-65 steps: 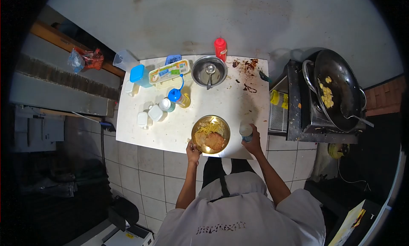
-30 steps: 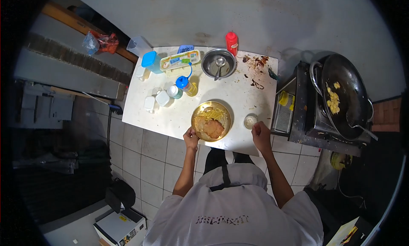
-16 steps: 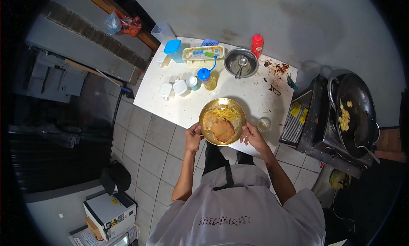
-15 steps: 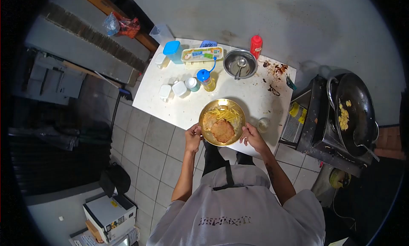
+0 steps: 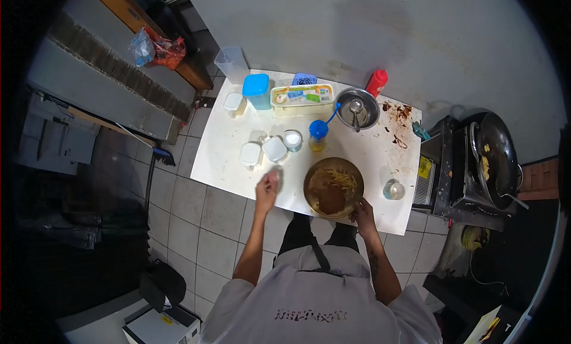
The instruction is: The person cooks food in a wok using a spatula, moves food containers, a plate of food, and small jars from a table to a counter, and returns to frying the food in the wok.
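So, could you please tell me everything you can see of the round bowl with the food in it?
The bowl is round, shallow and dull gold-brown, apparently metal, with a thin rim. It faces upward, holding pale yellow fries at its far side and a browned, flat fried piece nearer the person. It is at the near edge of the white table; whether it rests flat is unclear. The right hand touches its near right rim.

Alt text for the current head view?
Right hand at the rim of a metal bowl of yellow strips and a browned patty; left hand apart from it, near white-lidded containers on a white table. Wok at right.
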The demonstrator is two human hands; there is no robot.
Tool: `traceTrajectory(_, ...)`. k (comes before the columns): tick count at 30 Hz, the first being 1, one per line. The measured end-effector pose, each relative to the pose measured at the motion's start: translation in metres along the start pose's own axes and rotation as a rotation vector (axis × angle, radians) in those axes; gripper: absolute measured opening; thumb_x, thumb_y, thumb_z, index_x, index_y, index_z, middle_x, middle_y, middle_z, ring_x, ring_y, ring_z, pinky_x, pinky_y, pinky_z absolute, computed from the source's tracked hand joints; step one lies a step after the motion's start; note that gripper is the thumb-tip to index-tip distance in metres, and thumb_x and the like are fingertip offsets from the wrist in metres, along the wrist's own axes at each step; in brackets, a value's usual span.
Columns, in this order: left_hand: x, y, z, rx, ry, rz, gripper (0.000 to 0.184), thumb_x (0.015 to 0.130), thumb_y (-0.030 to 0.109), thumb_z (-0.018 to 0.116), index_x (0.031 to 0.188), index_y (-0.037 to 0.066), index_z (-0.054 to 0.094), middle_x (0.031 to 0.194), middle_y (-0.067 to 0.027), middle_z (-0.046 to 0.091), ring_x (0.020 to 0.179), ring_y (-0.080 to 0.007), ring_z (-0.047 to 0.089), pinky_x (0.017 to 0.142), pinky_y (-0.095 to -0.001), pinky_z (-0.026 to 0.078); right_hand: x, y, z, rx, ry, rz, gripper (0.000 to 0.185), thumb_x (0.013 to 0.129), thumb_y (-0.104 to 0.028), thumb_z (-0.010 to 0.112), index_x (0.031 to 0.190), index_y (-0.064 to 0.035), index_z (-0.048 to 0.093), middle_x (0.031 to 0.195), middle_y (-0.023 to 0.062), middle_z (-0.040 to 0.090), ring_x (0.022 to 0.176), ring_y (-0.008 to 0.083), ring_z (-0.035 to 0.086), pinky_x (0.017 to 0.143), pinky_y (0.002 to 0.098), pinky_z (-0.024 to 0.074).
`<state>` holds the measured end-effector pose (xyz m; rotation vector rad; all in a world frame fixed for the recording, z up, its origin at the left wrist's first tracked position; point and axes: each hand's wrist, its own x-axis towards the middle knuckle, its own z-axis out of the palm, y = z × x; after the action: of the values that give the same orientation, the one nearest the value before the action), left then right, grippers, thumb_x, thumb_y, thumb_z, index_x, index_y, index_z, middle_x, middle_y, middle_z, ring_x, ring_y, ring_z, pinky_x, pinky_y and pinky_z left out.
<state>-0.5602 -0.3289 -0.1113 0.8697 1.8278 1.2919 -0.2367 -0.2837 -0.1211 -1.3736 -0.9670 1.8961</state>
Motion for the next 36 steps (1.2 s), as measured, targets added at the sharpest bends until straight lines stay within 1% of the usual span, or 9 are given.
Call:
traceTrajectory(2,0.031,-0.02,-0.034,0.272,0.142,0.19,0.046,0.079,0.014,0.071,0.122,0.003,0.058,0.114,-0.0183,0.061,0.109,-0.0301,0.055,0.092,-0.0396,0.043,-0.004,0.012,0.01,0.102,0.066,-0.001,0.02,0.097,-0.012,0.047,0.113,-0.0038,0.054,0.072,0.0024,0.06,0.053,0.0084,0.054,0.045,0.0208,0.0395)
traceTrajectory(4,0.056,-0.015,-0.059,0.633,0.151,0.343,0.07,0.069,0.018,0.079,0.133,0.01,0.049,0.131,-0.0226,0.047,0.123,-0.0367,0.042,0.097,-0.046,0.04,-0.008,0.015,0.02,0.116,0.089,-0.007,0.019,0.097,-0.012,0.046,0.113,-0.0038,0.054,0.07,0.0023,0.059,0.052,0.0086,0.054,0.045,0.0206,0.0392)
traceTrajectory(7,0.079,0.008,-0.063,0.796,0.082,0.183,0.094,0.061,0.024,0.085,0.141,0.018,0.037,0.139,-0.0256,0.033,0.128,-0.0423,0.032,0.098,-0.0522,0.037,-0.013,0.023,0.02,0.13,0.1,-0.019,0.021,0.098,-0.01,0.043,0.114,-0.0031,0.054,0.07,0.0029,0.06,0.053,0.0087,0.054,0.046,0.0201,0.04)
traceTrajectory(10,0.106,0.003,-0.058,0.874,-0.037,0.197,0.107,0.055,0.027,0.088,0.144,0.023,0.03,0.14,-0.0291,0.028,0.124,-0.0459,0.034,0.096,-0.0555,0.039,-0.015,0.027,0.02,0.134,0.105,-0.015,0.023,0.098,-0.008,0.042,0.116,-0.0022,0.053,0.07,0.0033,0.06,0.054,0.0085,0.054,0.047,0.0197,0.0411)
traceTrajectory(17,0.113,-0.003,-0.045,1.001,-0.21,-0.074,0.114,0.053,0.025,0.089,0.146,0.022,0.024,0.144,-0.0288,0.021,0.12,-0.0476,0.038,0.088,-0.0556,0.048,-0.014,0.041,0.021,0.181,0.183,-0.002,0.023,0.097,-0.008,0.042,0.117,-0.0012,0.053,0.07,0.0046,0.06,0.054,0.0095,0.055,0.047,0.0201,0.0413)
traceTrajectory(23,0.108,-0.005,-0.044,0.991,-0.149,0.086,0.114,0.054,0.026,0.089,0.146,0.019,0.022,0.141,-0.0256,0.028,0.12,-0.0457,0.039,0.088,-0.0545,0.048,-0.015,0.046,0.027,0.214,0.229,0.002,0.014,0.097,-0.01,0.045,0.103,-0.0037,0.055,0.065,0.0034,0.06,0.051,0.0095,0.054,0.046,0.0197,0.0399)
traceTrajectory(28,0.117,0.009,-0.035,1.196,-0.19,0.183,0.116,0.056,0.036,0.088,0.147,0.019,0.019,0.137,-0.0222,0.037,0.124,-0.0402,0.037,0.098,-0.0526,0.035,-0.014,0.05,0.029,0.231,0.24,-0.01,0.014,0.097,-0.009,0.044,0.102,-0.0034,0.056,0.064,0.003,0.059,0.051,0.009,0.055,0.045,0.0192,0.0407)
traceTrajectory(31,0.128,0.001,-0.034,1.044,-0.218,0.31,0.114,0.056,0.036,0.087,0.147,0.018,0.02,0.136,-0.0198,0.039,0.123,-0.0379,0.04,0.1,-0.0532,0.032,-0.015,0.052,0.031,0.245,0.257,-0.013,0.015,0.096,-0.007,0.044,0.103,-0.0029,0.056,0.064,0.0031,0.06,0.051,0.0089,0.055,0.045,0.0195,0.0415)
traceTrajectory(36,0.133,-0.006,-0.027,1.096,-0.279,0.354,0.11,0.06,0.04,0.085,0.147,0.016,0.022,0.134,-0.017,0.043,0.118,-0.0354,0.045,0.096,-0.0508,0.034,-0.018,0.051,0.032,0.253,0.258,-0.021,0.015,0.095,-0.006,0.043,0.103,-0.0021,0.056,0.064,0.0038,0.059,0.052,0.0096,0.056,0.046,0.0197,0.0426)
